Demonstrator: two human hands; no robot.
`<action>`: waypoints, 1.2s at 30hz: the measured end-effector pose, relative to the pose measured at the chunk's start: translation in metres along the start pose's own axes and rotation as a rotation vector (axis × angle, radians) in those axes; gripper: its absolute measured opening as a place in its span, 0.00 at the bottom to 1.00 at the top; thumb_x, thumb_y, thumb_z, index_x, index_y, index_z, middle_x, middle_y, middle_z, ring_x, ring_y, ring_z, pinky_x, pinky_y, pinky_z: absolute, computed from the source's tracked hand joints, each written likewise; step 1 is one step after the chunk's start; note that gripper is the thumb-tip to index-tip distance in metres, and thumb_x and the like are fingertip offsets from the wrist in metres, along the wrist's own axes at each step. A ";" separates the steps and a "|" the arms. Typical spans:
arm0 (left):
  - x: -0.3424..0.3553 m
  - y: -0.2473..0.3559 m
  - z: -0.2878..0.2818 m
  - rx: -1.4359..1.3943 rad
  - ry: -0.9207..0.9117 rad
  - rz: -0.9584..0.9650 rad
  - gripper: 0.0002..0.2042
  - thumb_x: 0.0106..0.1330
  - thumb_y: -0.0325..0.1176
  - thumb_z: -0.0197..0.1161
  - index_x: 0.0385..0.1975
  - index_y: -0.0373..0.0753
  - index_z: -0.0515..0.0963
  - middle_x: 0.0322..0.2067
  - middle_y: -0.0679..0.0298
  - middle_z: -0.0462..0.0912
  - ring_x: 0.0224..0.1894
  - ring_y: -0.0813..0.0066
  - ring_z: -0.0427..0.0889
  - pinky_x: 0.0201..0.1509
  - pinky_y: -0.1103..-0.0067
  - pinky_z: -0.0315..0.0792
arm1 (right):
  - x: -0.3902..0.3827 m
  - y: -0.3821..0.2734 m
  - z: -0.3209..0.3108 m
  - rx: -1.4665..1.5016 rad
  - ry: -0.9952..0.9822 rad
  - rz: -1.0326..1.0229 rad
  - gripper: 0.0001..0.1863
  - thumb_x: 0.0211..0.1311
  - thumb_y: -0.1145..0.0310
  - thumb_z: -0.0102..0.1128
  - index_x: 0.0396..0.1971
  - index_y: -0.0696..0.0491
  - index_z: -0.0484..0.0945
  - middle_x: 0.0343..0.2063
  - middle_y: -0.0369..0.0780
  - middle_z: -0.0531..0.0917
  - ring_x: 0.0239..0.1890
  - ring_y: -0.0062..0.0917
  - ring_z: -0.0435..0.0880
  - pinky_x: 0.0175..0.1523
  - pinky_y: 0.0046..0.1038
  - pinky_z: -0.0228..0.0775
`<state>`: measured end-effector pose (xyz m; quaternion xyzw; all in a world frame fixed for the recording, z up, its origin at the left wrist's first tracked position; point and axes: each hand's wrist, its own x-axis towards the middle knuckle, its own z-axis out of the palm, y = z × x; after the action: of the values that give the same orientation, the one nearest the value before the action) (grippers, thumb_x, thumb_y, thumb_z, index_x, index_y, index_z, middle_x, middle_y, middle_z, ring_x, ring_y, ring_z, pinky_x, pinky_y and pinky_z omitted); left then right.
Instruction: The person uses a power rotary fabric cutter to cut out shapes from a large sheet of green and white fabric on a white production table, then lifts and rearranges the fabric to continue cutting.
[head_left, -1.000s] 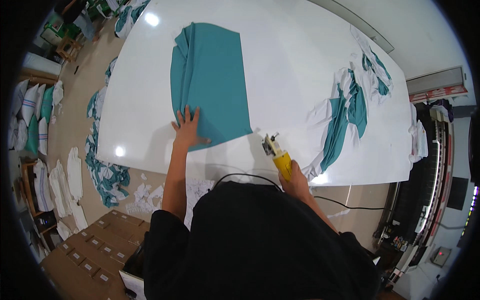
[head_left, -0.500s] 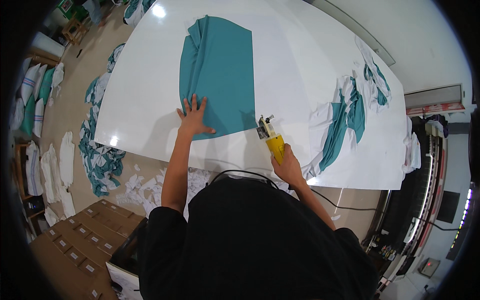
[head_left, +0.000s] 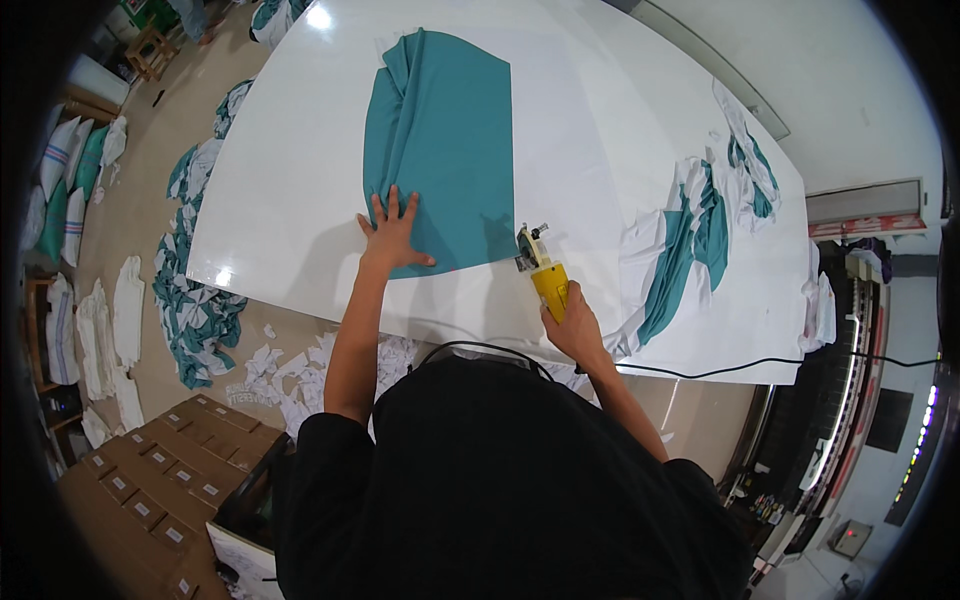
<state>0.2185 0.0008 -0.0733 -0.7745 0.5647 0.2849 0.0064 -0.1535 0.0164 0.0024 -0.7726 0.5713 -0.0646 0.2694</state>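
A teal fabric panel (head_left: 455,150) lies on the white table (head_left: 290,170), with folds bunched along its upper left side. Fingers spread, my left hand (head_left: 392,240) presses flat on the panel's lower left corner. My right hand (head_left: 573,327) is wrapped round the yellow body of an electric rotary fabric cutter (head_left: 549,285). The cutter's metal head stands at the panel's lower right corner, just beside the edge. Whether the blade touches the cloth I cannot tell.
Teal and white fabric scraps (head_left: 685,245) lie on the table's right side. A black cord (head_left: 720,368) runs along the near right edge. Heaped offcuts (head_left: 195,315) and paper scraps (head_left: 300,375) cover floor at the left, near brown cartons (head_left: 160,480).
The cord at the right has risen from below the table edge to lie along it. The view has shifted slightly; both hands stay almost where they were.
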 end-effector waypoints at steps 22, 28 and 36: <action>-0.004 0.000 0.002 -0.004 0.017 0.020 0.72 0.32 0.57 0.85 0.80 0.57 0.40 0.80 0.51 0.28 0.79 0.34 0.25 0.72 0.29 0.34 | 0.058 -0.028 0.014 0.018 0.062 0.067 0.27 0.63 0.61 0.62 0.50 0.64 0.60 0.39 0.65 0.79 0.40 0.63 0.82 0.45 0.55 0.76; 0.000 -0.003 0.007 -0.012 0.028 0.018 0.74 0.30 0.58 0.85 0.80 0.59 0.40 0.80 0.52 0.28 0.79 0.34 0.25 0.70 0.28 0.34 | 0.101 -0.034 0.013 0.004 0.097 0.057 0.27 0.62 0.61 0.63 0.47 0.64 0.61 0.34 0.66 0.81 0.37 0.63 0.82 0.44 0.54 0.76; -0.004 0.001 -0.001 -0.062 0.032 0.034 0.72 0.31 0.54 0.86 0.80 0.53 0.44 0.80 0.49 0.31 0.78 0.32 0.26 0.70 0.28 0.31 | 0.171 -0.044 0.002 -0.033 0.064 0.101 0.28 0.62 0.60 0.62 0.48 0.65 0.61 0.38 0.64 0.80 0.40 0.59 0.84 0.46 0.51 0.79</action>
<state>0.2175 0.0039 -0.0708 -0.7691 0.5688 0.2898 -0.0314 -0.0569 -0.1309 -0.0136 -0.7447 0.6187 -0.0661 0.2412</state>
